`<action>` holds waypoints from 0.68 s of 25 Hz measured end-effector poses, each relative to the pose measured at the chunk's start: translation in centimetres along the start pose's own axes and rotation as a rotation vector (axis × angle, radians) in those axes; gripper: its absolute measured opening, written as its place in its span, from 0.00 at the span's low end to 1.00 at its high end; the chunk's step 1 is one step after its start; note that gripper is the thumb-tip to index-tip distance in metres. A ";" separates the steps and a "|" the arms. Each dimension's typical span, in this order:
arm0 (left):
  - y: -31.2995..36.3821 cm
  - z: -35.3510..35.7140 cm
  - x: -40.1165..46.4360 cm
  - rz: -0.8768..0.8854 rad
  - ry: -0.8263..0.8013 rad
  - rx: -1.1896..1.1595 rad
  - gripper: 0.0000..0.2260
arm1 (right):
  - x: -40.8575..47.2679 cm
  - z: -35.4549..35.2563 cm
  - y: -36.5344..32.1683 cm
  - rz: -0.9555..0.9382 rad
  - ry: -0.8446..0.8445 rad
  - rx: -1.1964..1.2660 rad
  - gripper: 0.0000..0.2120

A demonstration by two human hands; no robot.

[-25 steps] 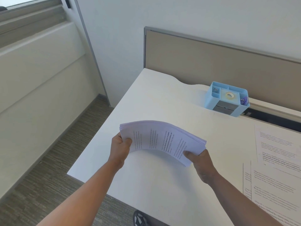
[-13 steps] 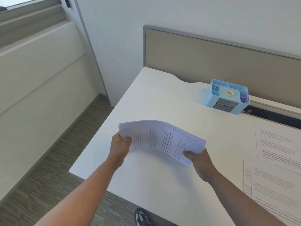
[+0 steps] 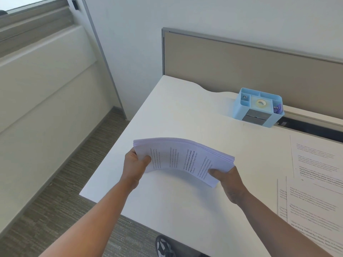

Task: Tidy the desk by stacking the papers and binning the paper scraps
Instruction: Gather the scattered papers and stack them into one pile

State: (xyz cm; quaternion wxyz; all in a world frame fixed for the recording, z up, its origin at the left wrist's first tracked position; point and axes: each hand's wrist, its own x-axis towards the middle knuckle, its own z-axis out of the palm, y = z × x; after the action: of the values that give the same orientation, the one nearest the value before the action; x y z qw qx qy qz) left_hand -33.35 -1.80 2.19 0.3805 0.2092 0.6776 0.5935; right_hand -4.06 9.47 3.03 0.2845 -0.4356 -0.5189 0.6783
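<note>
Paper first: a thick stack of white printed sheets (image 3: 182,160) sits between my two hands, held up off the white desk top (image 3: 185,112) and bowed upward in the middle; its printed lines run sideways to my view. My left hand (image 3: 135,163) grips the stack's left end, thumb curled over the top sheet, fingers hidden beneath; my right hand (image 3: 227,179) grips the near right corner the same way, thumb on top, so both hands are clamped on the stack, one at each end and well apart from each other. Below the stack the desk shows bare white surface. To the right, loose printed white pages (image 3: 315,191) lie flat on the desk, overlapping one another and running off the frame edge; they are apart from the stack. Farther back stands a light blue plastic desk organiser (image 3: 258,107) with a roll of clear tape (image 3: 260,102) in its middle compartment; behind it rises a beige partition panel (image 3: 241,65). Grey striped carpet (image 3: 61,201) lies to the left.
</note>
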 end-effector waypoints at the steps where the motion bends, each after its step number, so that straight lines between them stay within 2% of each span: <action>1: 0.2 -0.1 0.1 0.005 -0.009 -0.003 0.14 | 0.1 0.0 0.0 0.003 0.012 -0.005 0.16; 5: -0.3 0.1 -0.2 -0.025 -0.045 0.050 0.16 | 0.1 0.1 0.7 0.039 0.017 -0.022 0.26; 10: -0.3 0.3 0.2 -0.041 0.015 0.021 0.14 | 0.6 0.1 0.4 0.022 0.011 -0.040 0.22; 14: -1.2 0.2 0.1 -0.063 -0.011 0.066 0.18 | 0.6 0.1 0.9 0.043 0.029 -0.022 0.21; 17: -1.1 -0.1 0.2 -0.060 -0.041 0.064 0.16 | 0.7 -0.1 1.0 0.053 0.025 -0.033 0.21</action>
State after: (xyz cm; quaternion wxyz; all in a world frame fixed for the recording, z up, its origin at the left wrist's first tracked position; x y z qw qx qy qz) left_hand -33.38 -1.98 1.11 0.4050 0.2129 0.6943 0.5555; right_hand -4.25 9.78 1.90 0.2657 -0.4622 -0.5147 0.6715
